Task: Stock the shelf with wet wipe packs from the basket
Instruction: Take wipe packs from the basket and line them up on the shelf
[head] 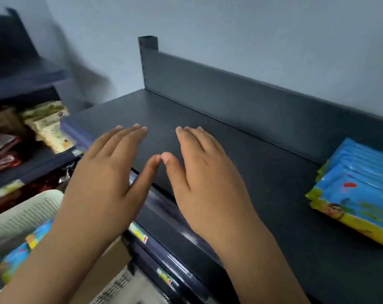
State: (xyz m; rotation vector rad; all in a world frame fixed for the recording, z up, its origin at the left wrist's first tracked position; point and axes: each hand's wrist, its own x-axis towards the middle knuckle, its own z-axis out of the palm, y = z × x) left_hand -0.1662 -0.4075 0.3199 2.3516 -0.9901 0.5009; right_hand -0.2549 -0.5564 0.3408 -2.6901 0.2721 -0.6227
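Note:
A dark top shelf (pixel 263 172) runs from centre to the right, with a low back panel. Several blue and yellow wet wipe packs (pixel 357 191) lie stacked at its right end. My left hand (pixel 107 178) and my right hand (pixel 203 178) hover flat over the shelf's front left part, palms down, fingers spread, thumbs nearly touching. Both hold nothing. At the lower left a pale ribbed basket (pixel 21 218) holds more blue and yellow wet wipe packs (pixel 21 253), partly hidden by my left forearm.
Lower shelves at the left carry beige packets (pixel 50 126) and red packets (pixel 1 159). A price rail with yellow labels (pixel 140 233) runs along the shelf's front edge. A brown cardboard box (pixel 107 266) sits below my left arm. A grey wall stands behind the shelf.

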